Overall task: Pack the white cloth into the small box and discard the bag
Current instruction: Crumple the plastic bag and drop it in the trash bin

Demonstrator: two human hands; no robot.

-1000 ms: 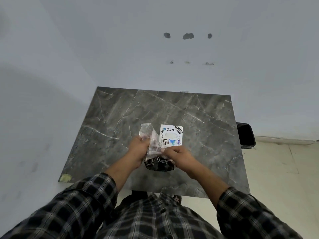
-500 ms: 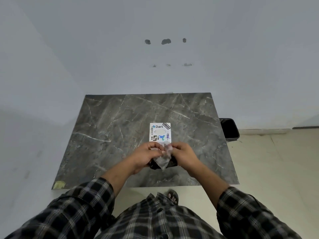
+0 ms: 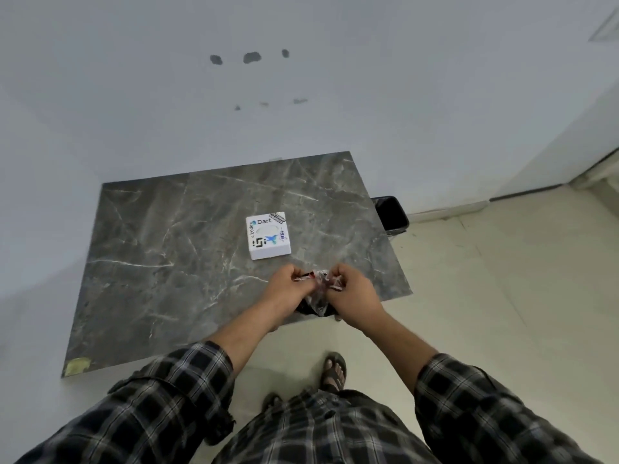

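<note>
A crumpled clear bag (image 3: 318, 289) is being pinched between the left hand (image 3: 288, 283) and right hand (image 3: 351, 286), both clamped on it, at the table (image 3: 167, 262) edge. The small box (image 3: 268, 236) is lying closed just beyond; a black bin (image 3: 390, 214) is standing past the table's right side.

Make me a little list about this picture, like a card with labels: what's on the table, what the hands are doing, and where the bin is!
table: dark marble-look top, against the wall
box: small white box with stickers, lid shut, alone on the table
left hand: pinching the crinkly clear bag
right hand: pinching the same bag from the other side
bag position: held near the table's front edge
white cloth: cannot tell
bin: black bin on the floor, right of the table
</note>
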